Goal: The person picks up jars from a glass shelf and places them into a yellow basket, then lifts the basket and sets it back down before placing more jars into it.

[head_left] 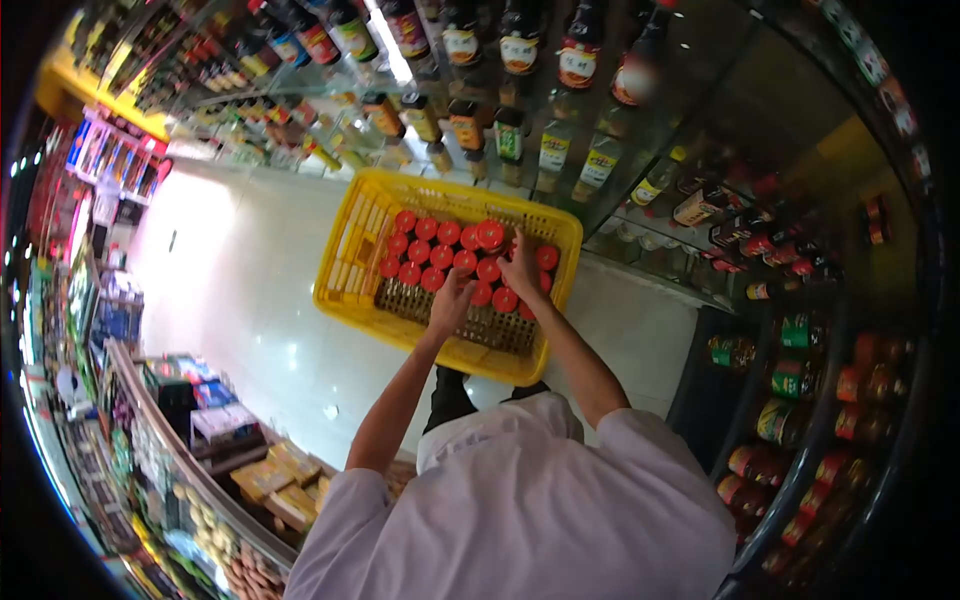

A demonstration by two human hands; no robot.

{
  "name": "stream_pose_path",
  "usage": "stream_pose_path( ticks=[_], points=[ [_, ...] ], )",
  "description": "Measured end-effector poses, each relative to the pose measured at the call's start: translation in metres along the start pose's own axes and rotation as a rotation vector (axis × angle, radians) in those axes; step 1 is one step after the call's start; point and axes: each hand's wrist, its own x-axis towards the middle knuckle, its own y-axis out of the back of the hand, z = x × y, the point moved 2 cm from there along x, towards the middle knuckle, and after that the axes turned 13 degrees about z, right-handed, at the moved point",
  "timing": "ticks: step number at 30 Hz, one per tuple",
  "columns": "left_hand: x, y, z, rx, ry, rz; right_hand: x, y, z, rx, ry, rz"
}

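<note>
A yellow plastic basket (345, 255) stands on the floor in front of me, with several red-lidded jars (423, 228) packed upright in rows inside it. My left hand (453, 302) reaches over the basket, fingers stretched apart beside the lids in the middle. Toward the right side, my right hand (522, 270) has its thumb and fingers around a red lid that they partly cover. Just left of those fingers, one red-lidded jar (490, 234) looks a little higher than its neighbours. The jars' bodies are mostly hidden beneath their lids.
Glass shelves of sauce bottles (520, 40) run close behind the basket. More bottles (755, 225) and large jars (790, 380) stand at the right. Pale tiled floor (240, 270) stretches left, toward a display counter (180, 440) and cartons (275, 475).
</note>
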Motion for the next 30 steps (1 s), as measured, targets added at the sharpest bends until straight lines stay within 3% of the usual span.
stream_pose_path(
  ticks=[2,4,5,7,9,10,11,13,14,17,19,20,22,23,25,26,28,30],
  points=[
    [0.049,-0.015,-0.018,0.063,-0.077,-0.045,0.019,-0.001,-0.017,-0.058,-0.093,-0.011],
    [0.079,-0.026,-0.033,0.294,-0.145,-0.065,0.021,0.0,-0.03,-0.039,-0.175,-0.216],
    [0.089,-0.032,-0.033,0.284,-0.165,-0.093,0.023,-0.014,-0.019,-0.106,-0.035,-0.137],
    [0.111,-0.042,-0.033,0.306,-0.017,-0.164,0.018,-0.026,-0.007,-0.092,-0.117,-0.1],
    [0.142,-0.074,-0.114,0.163,-0.101,-0.199,0.019,-0.027,-0.018,-0.094,-0.185,-0.068],
    [0.159,-0.097,-0.15,0.024,-0.144,-0.195,0.014,-0.027,-0.026,-0.12,-0.076,0.02],
    [0.155,-0.09,-0.124,0.002,-0.136,-0.218,0.009,-0.028,-0.028,-0.148,0.031,0.093],
    [0.143,-0.062,-0.08,-0.221,-0.082,-0.342,0.005,-0.036,-0.021,-0.149,-0.078,0.08],
    [0.139,-0.054,-0.076,-0.225,-0.066,-0.362,-0.001,-0.043,-0.018,-0.117,-0.166,0.071],
    [0.14,-0.045,-0.076,-0.249,0.012,-0.415,-0.011,-0.049,-0.029,-0.283,-0.173,0.15],
    [0.142,-0.038,-0.077,-0.273,0.214,-0.605,-0.013,-0.044,-0.038,-0.304,-0.2,0.139],
    [0.142,-0.032,-0.075,-0.279,0.216,-0.613,-0.014,-0.041,-0.043,-0.311,-0.221,0.119],
    [0.139,-0.016,-0.065,-0.2,-0.106,-0.575,-0.014,-0.035,-0.051,-0.338,-0.206,0.119],
    [0.137,-0.01,-0.065,-0.202,-0.104,-0.585,-0.017,-0.03,-0.058,-0.356,-0.189,0.12],
    [0.132,0.004,-0.055,-0.15,-0.453,-0.556,-0.025,-0.015,-0.078,-0.363,-0.171,0.121],
    [0.126,0.014,-0.04,-0.156,-0.461,-0.563,-0.028,-0.005,-0.094,-0.366,-0.144,0.116],
    [0.105,0.036,-0.009,0.127,-0.578,-0.593,-0.039,0.021,-0.13,-0.324,-0.137,0.105],
    [0.085,0.051,0.017,0.056,-0.573,-0.585,-0.05,0.047,-0.158,-0.283,-0.123,0.108]
  ],
)
